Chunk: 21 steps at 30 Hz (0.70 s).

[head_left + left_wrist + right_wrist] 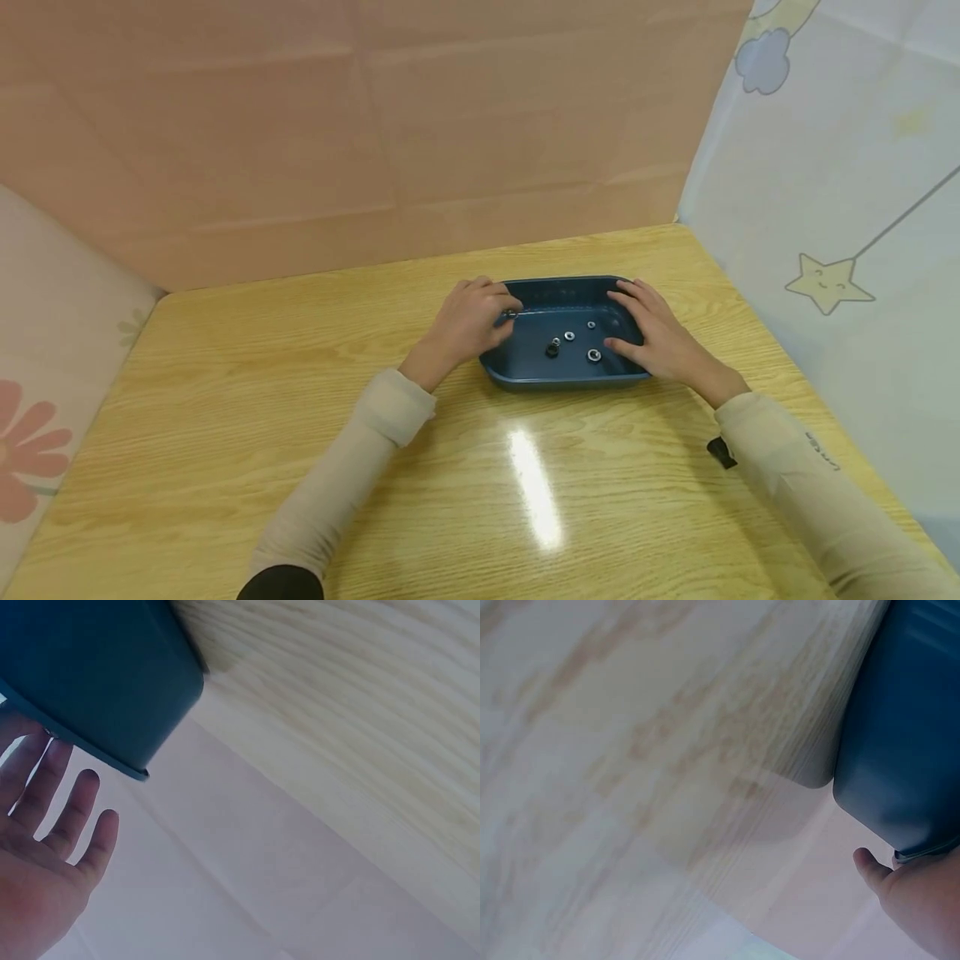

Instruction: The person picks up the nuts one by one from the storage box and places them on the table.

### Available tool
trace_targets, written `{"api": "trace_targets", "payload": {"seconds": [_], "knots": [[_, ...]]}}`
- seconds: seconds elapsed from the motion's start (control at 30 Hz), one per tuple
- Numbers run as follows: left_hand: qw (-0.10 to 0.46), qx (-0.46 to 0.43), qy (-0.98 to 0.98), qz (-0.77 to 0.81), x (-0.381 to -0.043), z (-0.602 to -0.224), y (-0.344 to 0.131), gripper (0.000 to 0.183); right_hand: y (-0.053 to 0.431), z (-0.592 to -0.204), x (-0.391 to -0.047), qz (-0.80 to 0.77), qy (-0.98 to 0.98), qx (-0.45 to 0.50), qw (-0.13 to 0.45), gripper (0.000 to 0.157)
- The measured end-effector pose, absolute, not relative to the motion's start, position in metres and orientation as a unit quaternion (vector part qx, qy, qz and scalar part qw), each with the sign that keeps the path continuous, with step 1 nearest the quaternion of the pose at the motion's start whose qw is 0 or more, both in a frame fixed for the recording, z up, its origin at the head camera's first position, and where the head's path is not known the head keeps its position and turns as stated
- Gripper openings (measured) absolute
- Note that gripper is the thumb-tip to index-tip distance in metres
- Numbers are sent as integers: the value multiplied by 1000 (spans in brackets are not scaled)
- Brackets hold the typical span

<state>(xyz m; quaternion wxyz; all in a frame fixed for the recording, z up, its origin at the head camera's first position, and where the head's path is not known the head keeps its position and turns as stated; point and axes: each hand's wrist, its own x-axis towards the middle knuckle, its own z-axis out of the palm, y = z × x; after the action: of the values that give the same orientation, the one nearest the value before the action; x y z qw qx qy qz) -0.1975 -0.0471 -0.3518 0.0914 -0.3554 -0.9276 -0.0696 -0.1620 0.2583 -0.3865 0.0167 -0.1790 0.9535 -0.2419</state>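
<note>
A dark blue tray (566, 383) stands on the wooden table, with several small metal nuts (594, 355) and a small black piece (552, 351) on its floor. Over the tray's left end, my left hand (472, 317) pinches a small shiny metal piece (511, 313) between thumb and fingers; its exact kind is too small to tell. In the left wrist view, the fingers of this hand (45, 840) are by the tray's rim (97, 756). My right hand (660, 333) rests over the right rim with fingers and thumb spread, holding none of the nuts.
The wooden table (247, 417) extends in front and to the left of the tray. A pinkish cloth wall (360, 150) rises behind it, and a patterned cloth (862, 208) hangs on the right. A black tab (722, 452) shows beside the right sleeve.
</note>
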Motion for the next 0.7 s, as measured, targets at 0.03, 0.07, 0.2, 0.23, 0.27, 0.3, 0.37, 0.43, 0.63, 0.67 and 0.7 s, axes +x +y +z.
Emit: {"api": "trace_targets", "payload": {"seconds": [0.03, 0.07, 0.2, 0.23, 0.27, 0.3, 0.37, 0.43, 0.63, 0.67, 0.7], "knots": [[93, -352, -928, -72, -198, -352, -49, 22, 258, -387, -162, -243, 953, -179, 17, 74], [95, -349, -929, -75, -198, -351, -52, 22, 258, -386, -162, -244, 953, -179, 18, 74], [100, -338, -931, -94, -198, -351, -62, 21, 257, -386, -162, -247, 952, -180, 17, 74], [101, -335, -931, -100, -198, -351, -64, 21, 257, -386, -162, -247, 952, -179, 18, 74], [101, -333, -932, -104, -198, -352, -66, 21, 257, -386, -162, -246, 953, -179, 18, 74], [101, -331, -932, -109, -198, -352, -69, 21, 257, -386, -162, -244, 953, -178, 18, 74], [100, -326, -933, -113, -198, -353, -74, 21, 257, -386, -162, -242, 954, -178, 18, 75], [102, -322, -934, -115, -199, -355, -79, 21, 257, -386, -162, -241, 954, -178, 20, 75], [125, -323, -930, -123, -201, -359, -95, 19, 257, -386, -163, -241, 954, -178, 20, 75], [128, -323, -930, -122, -202, -359, -98, 18, 257, -386, -163, -241, 954, -179, 19, 75], [129, -322, -930, -122, -202, -360, -100, 18, 257, -386, -163, -240, 954, -178, 18, 75]]}}
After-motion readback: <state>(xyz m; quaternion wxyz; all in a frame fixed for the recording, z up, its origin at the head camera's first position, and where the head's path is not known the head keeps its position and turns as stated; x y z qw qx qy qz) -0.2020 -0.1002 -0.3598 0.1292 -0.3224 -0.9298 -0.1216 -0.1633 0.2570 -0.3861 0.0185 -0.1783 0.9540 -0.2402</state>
